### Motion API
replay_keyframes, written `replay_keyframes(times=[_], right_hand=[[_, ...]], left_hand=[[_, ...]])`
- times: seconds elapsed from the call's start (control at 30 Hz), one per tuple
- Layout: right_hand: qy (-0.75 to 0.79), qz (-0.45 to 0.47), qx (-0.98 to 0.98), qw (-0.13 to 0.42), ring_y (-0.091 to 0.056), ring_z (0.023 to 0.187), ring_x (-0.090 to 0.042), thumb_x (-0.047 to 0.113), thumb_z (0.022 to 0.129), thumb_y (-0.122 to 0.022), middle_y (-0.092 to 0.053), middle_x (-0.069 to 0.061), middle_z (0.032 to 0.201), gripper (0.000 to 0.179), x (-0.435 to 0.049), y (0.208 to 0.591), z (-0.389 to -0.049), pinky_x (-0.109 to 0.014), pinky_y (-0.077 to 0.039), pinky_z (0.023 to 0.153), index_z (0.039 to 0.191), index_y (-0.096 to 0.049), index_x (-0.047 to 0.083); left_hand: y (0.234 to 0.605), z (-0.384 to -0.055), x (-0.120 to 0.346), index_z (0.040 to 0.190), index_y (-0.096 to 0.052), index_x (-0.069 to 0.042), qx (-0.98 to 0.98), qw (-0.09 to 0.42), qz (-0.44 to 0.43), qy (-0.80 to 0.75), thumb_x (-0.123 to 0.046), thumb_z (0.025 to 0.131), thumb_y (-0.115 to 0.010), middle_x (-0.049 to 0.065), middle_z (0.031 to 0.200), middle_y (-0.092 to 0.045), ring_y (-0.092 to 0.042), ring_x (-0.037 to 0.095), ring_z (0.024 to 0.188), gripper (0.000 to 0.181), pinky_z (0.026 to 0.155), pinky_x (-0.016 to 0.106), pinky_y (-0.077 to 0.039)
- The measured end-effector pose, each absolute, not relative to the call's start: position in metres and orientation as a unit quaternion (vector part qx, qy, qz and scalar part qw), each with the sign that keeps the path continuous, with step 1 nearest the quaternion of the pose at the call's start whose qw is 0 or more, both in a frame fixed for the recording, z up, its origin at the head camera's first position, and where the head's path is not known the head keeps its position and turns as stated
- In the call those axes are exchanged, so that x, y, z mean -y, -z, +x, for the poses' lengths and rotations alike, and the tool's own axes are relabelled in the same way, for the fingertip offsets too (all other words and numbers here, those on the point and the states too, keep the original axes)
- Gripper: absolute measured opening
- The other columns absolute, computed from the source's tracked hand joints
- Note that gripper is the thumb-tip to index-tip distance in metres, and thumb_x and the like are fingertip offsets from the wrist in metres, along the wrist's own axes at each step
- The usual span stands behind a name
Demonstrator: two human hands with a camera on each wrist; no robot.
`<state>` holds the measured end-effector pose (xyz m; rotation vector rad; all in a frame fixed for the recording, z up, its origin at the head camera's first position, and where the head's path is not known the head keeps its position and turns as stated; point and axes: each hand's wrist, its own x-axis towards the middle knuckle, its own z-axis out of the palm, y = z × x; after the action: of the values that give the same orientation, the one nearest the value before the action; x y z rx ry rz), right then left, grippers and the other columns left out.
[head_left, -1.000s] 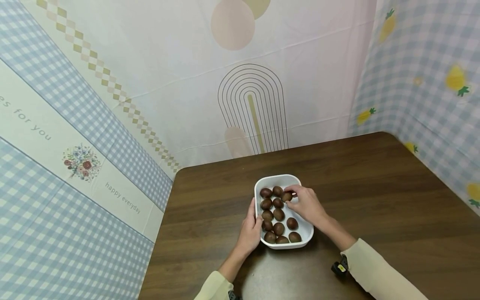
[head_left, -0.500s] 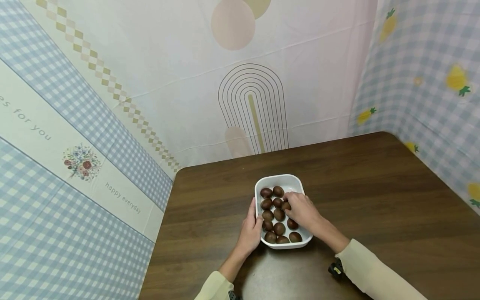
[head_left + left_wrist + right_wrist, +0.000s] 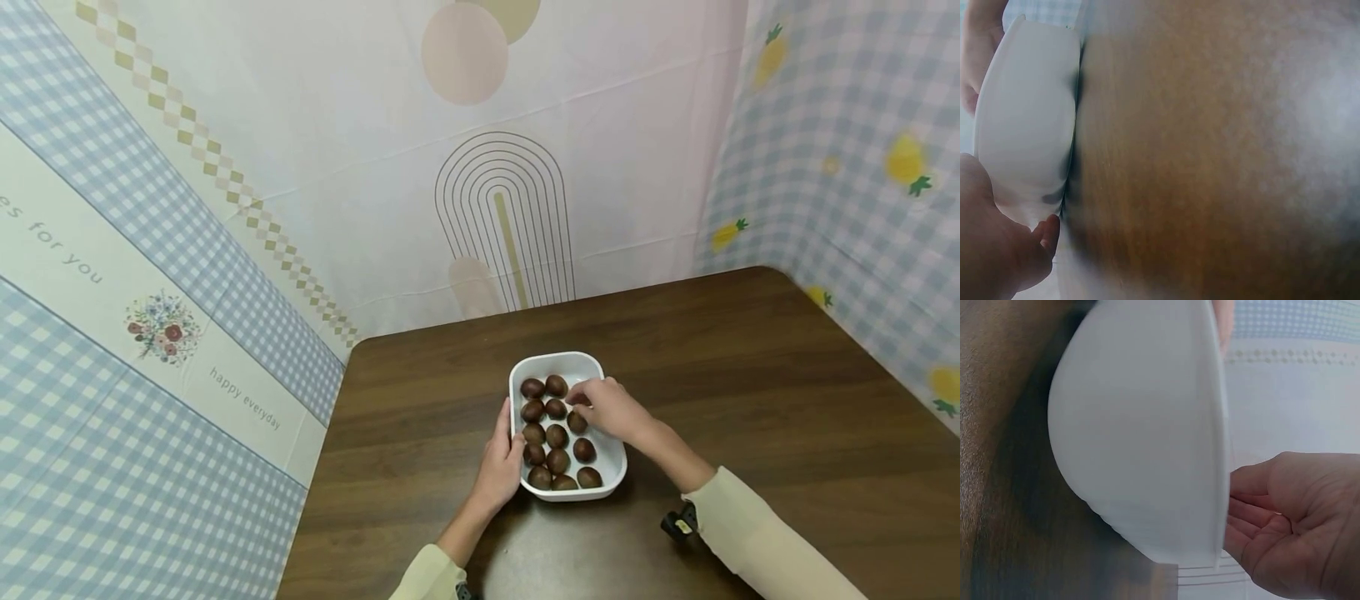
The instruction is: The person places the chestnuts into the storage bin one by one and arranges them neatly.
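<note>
A white rectangular tray (image 3: 619, 467) holds several glossy brown egg-shaped pieces (image 3: 557, 461) in rough columns. My left hand (image 3: 501, 467) grips the tray's left side; in the left wrist view its thumb lies over the rim and its fingertips are near the base. My right hand (image 3: 615, 410) reaches over the right rim, thumb and fingers bent above the upper right part. One brown piece (image 3: 577, 422) lies just below the thumb. A dark reddish patch shows between finger and thumb; I cannot tell whether it is another piece. In the right wrist view the tray wall (image 3: 1141, 425) hides the fingertips.
The tray stands on a dark brown wooden table (image 3: 420, 417). Behind the table hangs a pale printed cloth (image 3: 360, 167), with blue checked cloths at the left and right. A small black device (image 3: 678, 525) sits at the right sleeve cuff.
My right hand first moved down the right column with a brown piece, then drew slightly back up. That piece now lies lower, above the other two in the column. My left hand stayed put.
</note>
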<state>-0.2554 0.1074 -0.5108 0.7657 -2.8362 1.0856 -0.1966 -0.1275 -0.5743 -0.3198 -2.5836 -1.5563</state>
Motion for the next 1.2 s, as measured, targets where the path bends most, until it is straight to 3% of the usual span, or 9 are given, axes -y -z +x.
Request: replay_keyframes(times=[0.3, 0.53, 0.67, 0.77, 0.93, 1.07, 1.2], right_hand=[[-0.439, 0.213, 0.872, 0.044, -0.075, 0.096, -0.03, -0.008, 0.097, -0.065, -0.079, -0.013, 0.103, 0.019, -0.132, 0.506, -0.252, -0.041, -0.061, 0.08, 0.107, -0.079, 0.0], [-0.38, 0.214, 0.894, 0.101, -0.068, 0.083, -0.022, -0.008, 0.094, -0.07, -0.078, -0.013, 0.101, 0.021, -0.141, 0.511, -0.247, -0.038, -0.056, 0.071, 0.109, -0.08, 0.002], [-0.279, 0.26, 0.915, 0.132, -0.071, 0.095, -0.032, -0.005, 0.086, -0.082, -0.078, -0.013, 0.103, 0.023, -0.136, 0.517, -0.24, -0.05, -0.055, 0.087, 0.107, -0.08, 0.003], [-0.201, 0.275, 0.925, 0.166, -0.069, 0.109, -0.035, 0.0, 0.08, -0.089, -0.078, -0.009, 0.103, 0.026, -0.132, 0.522, -0.236, -0.062, -0.044, 0.104, 0.104, -0.08, 0.006], [-0.157, 0.251, 0.938, 0.18, -0.066, 0.117, -0.037, 0.007, 0.076, -0.094, -0.079, -0.004, 0.1, 0.028, -0.128, 0.531, -0.232, -0.075, -0.024, 0.114, 0.1, -0.081, 0.009], [-0.145, 0.226, 0.948, 0.169, -0.068, 0.109, -0.038, 0.008, 0.076, -0.092, -0.077, -0.007, 0.1, 0.026, -0.123, 0.534, -0.229, -0.076, -0.023, 0.114, 0.099, -0.081, 0.008], [-0.136, 0.209, 0.955, 0.159, -0.07, 0.09, -0.037, 0.002, 0.078, -0.087, -0.075, -0.008, 0.092, 0.021, -0.116, 0.535, -0.227, -0.075, -0.033, 0.109, 0.097, -0.079, 0.006]], left_hand=[[0.574, -0.196, 0.129, 0.169, -0.025, -0.005, 0.845, 0.053, -0.106, 0.521, -0.004, 0.106, -0.049, 0.025, 0.159, -0.048, -0.051, 0.035, 0.142, 0.067, 0.118, 0.056, -0.037], [0.573, -0.196, 0.129, 0.169, -0.025, -0.006, 0.842, 0.047, -0.103, 0.527, -0.005, 0.106, -0.049, 0.024, 0.16, -0.047, -0.05, 0.034, 0.143, 0.067, 0.12, 0.055, -0.036], [0.572, -0.196, 0.129, 0.169, -0.025, -0.005, 0.844, 0.048, -0.101, 0.525, -0.005, 0.106, -0.049, 0.024, 0.159, -0.048, -0.05, 0.033, 0.144, 0.067, 0.12, 0.055, -0.035], [0.572, -0.196, 0.129, 0.169, -0.025, -0.006, 0.844, 0.049, -0.102, 0.524, -0.004, 0.107, -0.049, 0.024, 0.16, -0.047, -0.05, 0.033, 0.144, 0.067, 0.12, 0.055, -0.035], [0.573, -0.196, 0.128, 0.169, -0.026, -0.006, 0.843, 0.05, -0.103, 0.525, -0.004, 0.106, -0.049, 0.023, 0.16, -0.047, -0.05, 0.033, 0.144, 0.067, 0.12, 0.055, -0.035], [0.574, -0.197, 0.128, 0.169, -0.026, -0.006, 0.843, 0.051, -0.102, 0.525, -0.005, 0.106, -0.049, 0.023, 0.161, -0.046, -0.049, 0.034, 0.144, 0.067, 0.12, 0.055, -0.035], [0.575, -0.197, 0.128, 0.169, -0.026, -0.007, 0.843, 0.052, -0.104, 0.526, -0.005, 0.106, -0.049, 0.023, 0.161, -0.046, -0.049, 0.033, 0.144, 0.067, 0.12, 0.055, -0.035]])
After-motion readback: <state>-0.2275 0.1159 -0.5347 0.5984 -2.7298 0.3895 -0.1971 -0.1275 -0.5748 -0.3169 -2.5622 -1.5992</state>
